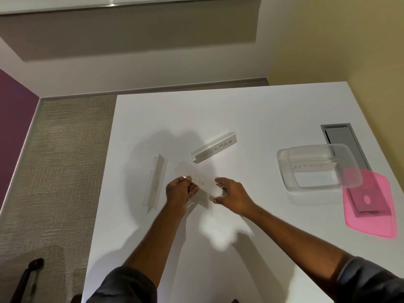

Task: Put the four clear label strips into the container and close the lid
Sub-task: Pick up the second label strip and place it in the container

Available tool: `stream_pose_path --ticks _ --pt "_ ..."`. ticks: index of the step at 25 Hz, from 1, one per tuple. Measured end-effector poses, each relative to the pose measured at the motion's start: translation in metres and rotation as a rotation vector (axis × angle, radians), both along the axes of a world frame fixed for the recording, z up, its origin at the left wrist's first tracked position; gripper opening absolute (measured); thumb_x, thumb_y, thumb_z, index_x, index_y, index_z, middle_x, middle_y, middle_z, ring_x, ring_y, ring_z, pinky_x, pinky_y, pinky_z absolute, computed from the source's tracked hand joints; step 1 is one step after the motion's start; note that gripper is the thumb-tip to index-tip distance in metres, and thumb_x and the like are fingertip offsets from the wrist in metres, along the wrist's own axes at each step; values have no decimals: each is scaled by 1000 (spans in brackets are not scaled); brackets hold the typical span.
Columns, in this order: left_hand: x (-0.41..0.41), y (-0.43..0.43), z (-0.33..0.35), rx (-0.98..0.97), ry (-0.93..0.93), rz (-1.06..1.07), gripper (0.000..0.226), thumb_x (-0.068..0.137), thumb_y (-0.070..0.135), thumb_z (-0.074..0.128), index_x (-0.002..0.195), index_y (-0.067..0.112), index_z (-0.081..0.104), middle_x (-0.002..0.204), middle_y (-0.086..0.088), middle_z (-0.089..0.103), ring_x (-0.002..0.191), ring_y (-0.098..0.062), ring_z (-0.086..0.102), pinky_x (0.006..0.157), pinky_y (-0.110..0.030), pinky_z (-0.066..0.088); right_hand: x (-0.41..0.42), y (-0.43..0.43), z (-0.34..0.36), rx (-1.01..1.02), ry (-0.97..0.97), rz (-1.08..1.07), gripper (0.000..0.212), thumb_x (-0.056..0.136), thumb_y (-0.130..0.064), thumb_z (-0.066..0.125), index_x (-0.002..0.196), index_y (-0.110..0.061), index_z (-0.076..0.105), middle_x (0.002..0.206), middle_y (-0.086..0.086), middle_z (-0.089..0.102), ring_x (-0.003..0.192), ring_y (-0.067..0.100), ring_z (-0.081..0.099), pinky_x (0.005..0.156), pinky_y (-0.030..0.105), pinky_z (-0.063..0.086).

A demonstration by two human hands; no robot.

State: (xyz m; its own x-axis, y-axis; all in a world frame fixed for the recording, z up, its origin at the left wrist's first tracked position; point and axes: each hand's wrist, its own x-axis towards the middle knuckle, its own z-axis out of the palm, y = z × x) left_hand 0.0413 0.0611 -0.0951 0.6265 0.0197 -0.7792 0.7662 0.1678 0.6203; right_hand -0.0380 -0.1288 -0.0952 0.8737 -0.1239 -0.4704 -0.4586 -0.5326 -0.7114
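Both hands hold one clear label strip marked "DOG" (197,181) just above the white table (262,110). My left hand (180,192) pinches its near long edge and my right hand (230,196) grips its right end. A strip reading "SUPERMAN" (215,148) lies behind it, and another strip (155,182) lies on the left, pointing away from me. The clear container (286,171) stands open at the right with a "BATMAN" strip (310,166) inside. Its pink lid (371,206) lies flat beside it, nearer the right edge.
A grey cable hatch (343,136) is set into the table behind the container. The table's left edge drops to carpet (61,160). A dark chair part (28,278) shows at the lower left.
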Motion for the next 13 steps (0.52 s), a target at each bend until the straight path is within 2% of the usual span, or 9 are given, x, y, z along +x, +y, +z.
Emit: stream_pose_path --ticks 3,7,11,13 --pt "-3 -5 3 -45 1 25 5 103 5 70 105 0 70 106 -22 77 91 -31 80 70 -36 71 -8 -15 6 -40 -19 21 85 78 -24 93 153 -16 53 147 6 64 131 18 64 107 32 54" --pt "-15 -25 6 -47 -2 36 5 102 2 69 103 -2 68 103 -22 75 74 -24 82 67 -36 70 -12 -39 18 -68 -31 79 84 75 -33 94 149 -21 56 139 2 69 124 20 67 103 39 57" --pt "-30 -52 15 -80 -24 -11 6 103 2 68 103 -3 65 108 -25 76 75 -24 84 70 -36 70 -14 -73 31 -126 -27 175 79 78 -36 93 146 -17 58 136 5 71 118 22 68 95 32 57" --pt "-38 -66 20 -98 -36 -31 7 104 3 67 104 -4 65 110 -26 76 81 -28 84 72 -35 70 -18 -90 36 -153 -24 188 74 77 -37 93 141 -16 61 132 5 72 111 21 69 82 22 52"
